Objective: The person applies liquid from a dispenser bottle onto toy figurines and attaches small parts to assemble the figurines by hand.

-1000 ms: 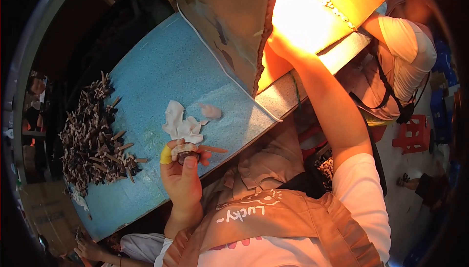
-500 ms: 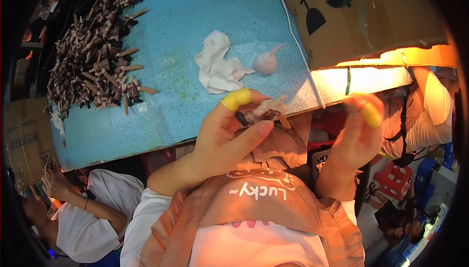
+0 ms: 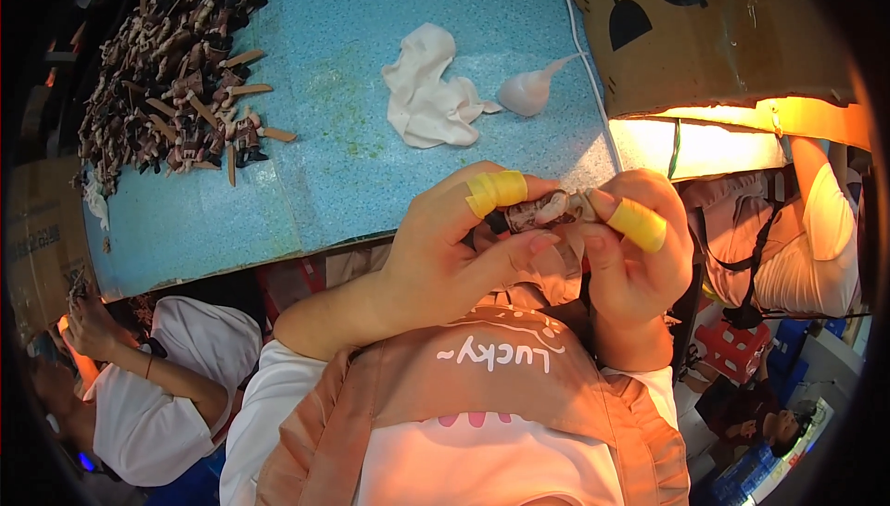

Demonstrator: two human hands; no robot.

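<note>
Between my two hands, just off the table's front edge, is a small painted figurine (image 3: pixel 540 212) in dark brown and pale tones. My left hand (image 3: pixel 464 237) grips its dark end between thumb and fingers, with yellow tape round the index finger. My right hand (image 3: pixel 640 251), also with yellow tape on a finger, pinches its paler end. Fingers cover much of the figurine. Beyond my hands, a crumpled white cloth (image 3: pixel 422 98) lies on the blue table, and beside it stands a small whitish bulb-shaped bottle (image 3: pixel 526 94) with a thin spout.
A heap of similar figurines (image 3: pixel 176 70), several with wooden sticks, covers the left of the blue table (image 3: pixel 324 172). A white cable (image 3: pixel 582 38) runs beside a large cardboard box (image 3: pixel 732 52) at right. Co-workers sit at left (image 3: pixel 158 385) and right (image 3: pixel 788 237).
My right hand has come in from the right and now pinches the figurine. My left hand still holds it, moved slightly right. The view has shifted a little.
</note>
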